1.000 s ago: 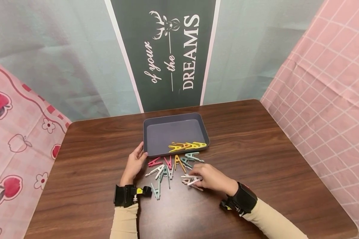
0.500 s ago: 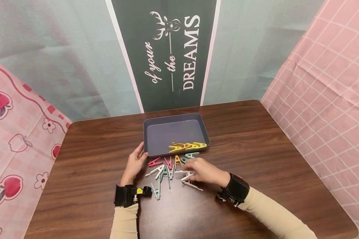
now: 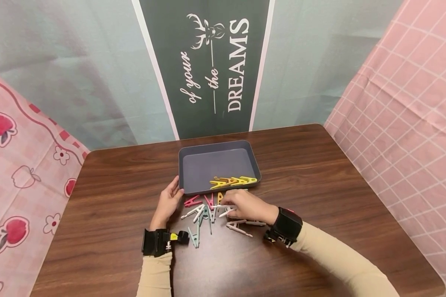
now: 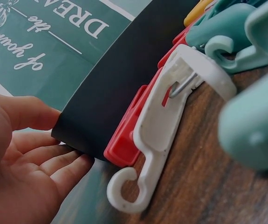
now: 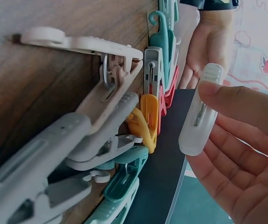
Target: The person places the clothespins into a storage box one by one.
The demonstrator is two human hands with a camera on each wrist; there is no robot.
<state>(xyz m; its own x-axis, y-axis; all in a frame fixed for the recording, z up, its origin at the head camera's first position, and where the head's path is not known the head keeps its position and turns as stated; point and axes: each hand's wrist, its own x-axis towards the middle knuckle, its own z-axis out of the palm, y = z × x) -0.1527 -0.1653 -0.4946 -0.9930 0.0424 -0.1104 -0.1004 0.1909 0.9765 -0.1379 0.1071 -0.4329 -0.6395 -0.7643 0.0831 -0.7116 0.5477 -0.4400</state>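
My right hand (image 3: 247, 205) pinches a white clothespin (image 5: 199, 112) between thumb and fingers, over the front of the clothespin pile near the tray. My left hand (image 3: 168, 204) rests at the near left corner of the dark grey tray (image 3: 204, 191), thumb and extended fingers touching its outside; it holds no clothespin. Inside the tray, yellow clothespins (image 3: 234, 181) line the near right side. Before it lie red (image 3: 192, 201), white (image 4: 161, 121), green (image 3: 194, 237) and orange (image 5: 148, 112) clothespins. Beside my right wrist lie pale pinkish ones (image 3: 239, 228). My right hand partly covers the dark green clothespins (image 5: 124, 175).
The brown wooden table (image 3: 301, 165) runs back to a grey-green curtain (image 3: 301, 74) with printed lettering. Pink cloth hangs (image 3: 405, 103) at the right, and fruit-patterned cloth (image 3: 22, 185) at the left.
My right hand has moved left and towards the tray with the white clothespin, uncovering the pale pinkish clothespins behind it. The left hand and the tray stay where they were.
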